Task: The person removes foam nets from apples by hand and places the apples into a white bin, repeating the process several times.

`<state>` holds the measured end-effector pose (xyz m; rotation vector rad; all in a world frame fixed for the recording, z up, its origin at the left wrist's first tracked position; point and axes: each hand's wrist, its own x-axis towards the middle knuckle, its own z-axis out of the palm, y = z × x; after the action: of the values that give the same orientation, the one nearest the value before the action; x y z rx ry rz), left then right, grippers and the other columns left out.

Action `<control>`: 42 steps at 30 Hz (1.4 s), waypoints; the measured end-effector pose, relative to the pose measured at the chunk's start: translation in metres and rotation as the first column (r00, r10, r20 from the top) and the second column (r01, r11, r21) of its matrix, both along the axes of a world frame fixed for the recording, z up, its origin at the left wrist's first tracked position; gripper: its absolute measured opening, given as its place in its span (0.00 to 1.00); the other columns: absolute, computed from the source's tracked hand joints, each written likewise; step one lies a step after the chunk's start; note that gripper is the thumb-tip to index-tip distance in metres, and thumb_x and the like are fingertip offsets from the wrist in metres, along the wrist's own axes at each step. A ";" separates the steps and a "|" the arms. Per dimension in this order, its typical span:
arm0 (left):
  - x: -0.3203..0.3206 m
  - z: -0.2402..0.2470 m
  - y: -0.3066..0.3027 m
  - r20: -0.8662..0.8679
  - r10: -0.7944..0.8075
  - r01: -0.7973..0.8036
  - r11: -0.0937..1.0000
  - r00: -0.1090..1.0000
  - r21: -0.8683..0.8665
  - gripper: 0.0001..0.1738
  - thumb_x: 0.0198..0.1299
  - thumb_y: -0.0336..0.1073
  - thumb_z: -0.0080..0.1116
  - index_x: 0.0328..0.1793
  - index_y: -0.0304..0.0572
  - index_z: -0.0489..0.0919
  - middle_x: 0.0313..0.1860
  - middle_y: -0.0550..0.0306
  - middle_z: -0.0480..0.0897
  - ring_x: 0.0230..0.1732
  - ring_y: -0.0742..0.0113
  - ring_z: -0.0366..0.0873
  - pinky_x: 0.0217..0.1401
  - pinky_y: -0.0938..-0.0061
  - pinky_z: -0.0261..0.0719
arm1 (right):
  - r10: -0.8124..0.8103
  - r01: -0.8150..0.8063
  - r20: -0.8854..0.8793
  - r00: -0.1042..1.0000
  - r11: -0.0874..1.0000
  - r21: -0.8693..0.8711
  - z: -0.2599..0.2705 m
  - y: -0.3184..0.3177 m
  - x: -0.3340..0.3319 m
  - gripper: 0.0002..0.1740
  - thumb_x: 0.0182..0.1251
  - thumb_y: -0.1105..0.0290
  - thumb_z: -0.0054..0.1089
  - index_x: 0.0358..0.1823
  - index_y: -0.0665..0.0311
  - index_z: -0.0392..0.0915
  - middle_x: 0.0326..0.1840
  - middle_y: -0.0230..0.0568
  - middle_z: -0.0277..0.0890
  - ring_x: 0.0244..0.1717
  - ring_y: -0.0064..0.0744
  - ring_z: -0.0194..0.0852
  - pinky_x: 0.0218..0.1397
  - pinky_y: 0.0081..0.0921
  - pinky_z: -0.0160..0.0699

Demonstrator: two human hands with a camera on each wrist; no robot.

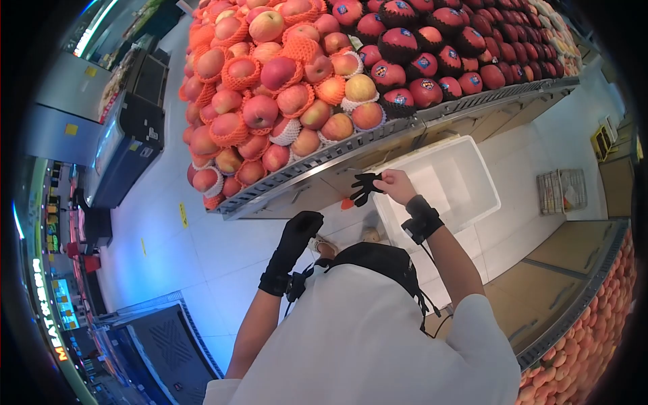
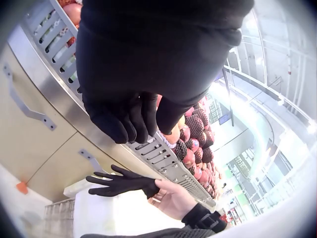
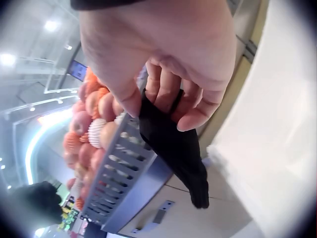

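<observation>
A loose black glove (image 1: 365,187) dangles from my bare right hand (image 1: 397,185), its fingers spread. In the right wrist view, thumb and fingers pinch the glove's cuff (image 3: 166,131). My left hand (image 1: 304,226) wears a matching black glove and hovers to the left, before the fruit stand. Seen from the left wrist, its gloved fingers (image 2: 116,129) hang loosely curled, and nothing shows between them. Below the right hand stands a white plastic bin (image 1: 472,158) on the floor, against the stand's cabinets.
Pale red apples (image 1: 260,111) in foam nets and dark red apples (image 1: 425,91) fill the stand behind a slotted metal edge (image 1: 405,127). A wire basket (image 1: 562,191) sits on the floor at right. Another fruit display (image 1: 580,344) lies at lower right.
</observation>
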<state>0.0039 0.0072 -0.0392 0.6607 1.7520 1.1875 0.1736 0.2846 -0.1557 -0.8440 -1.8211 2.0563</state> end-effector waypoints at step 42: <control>0.040 0.027 0.076 -0.554 0.247 -0.067 0.943 0.795 0.325 0.08 0.61 0.32 0.60 0.45 0.40 0.80 0.37 0.44 0.82 0.43 0.43 0.79 0.42 0.58 0.76 | -0.151 0.134 -0.054 0.987 0.961 -0.242 0.103 -0.083 -0.064 0.09 0.69 0.75 0.56 0.36 0.75 0.82 0.27 0.31 0.78 0.26 0.15 0.68 0.29 0.20 0.66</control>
<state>0.0442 0.0834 -0.0122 1.1791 2.1980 1.4815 0.1095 0.2018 -0.0525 -0.9199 -1.4512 2.2081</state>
